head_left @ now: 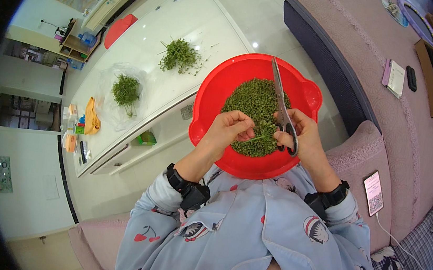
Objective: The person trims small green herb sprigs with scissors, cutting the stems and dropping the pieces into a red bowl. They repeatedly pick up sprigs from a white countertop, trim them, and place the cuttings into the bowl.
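Note:
A red plastic basin (212, 91) rests on my lap, and a heap of small green berries (250, 95), resembling green Sichuan peppercorns, covers much of its bottom. Between the fingertips of my left hand (225, 130) is the stem end of a green sprig (263, 134), which fans out over the heap. My right hand (304, 134) grips a pair of scissors (280, 92) by the black handles. Their blades lie together and point away from me across the basin. The right thumb is close to the sprig; whether it touches is unclear.
On the white table (153, 93) lie a loose pile of green sprigs (180, 56) and another bunch (125, 90) on a clear plastic bag (104, 113). A yellow cloth (92, 118) is near several bottles. A charging phone (374, 193) lies on the pink-covered sofa (392, 153).

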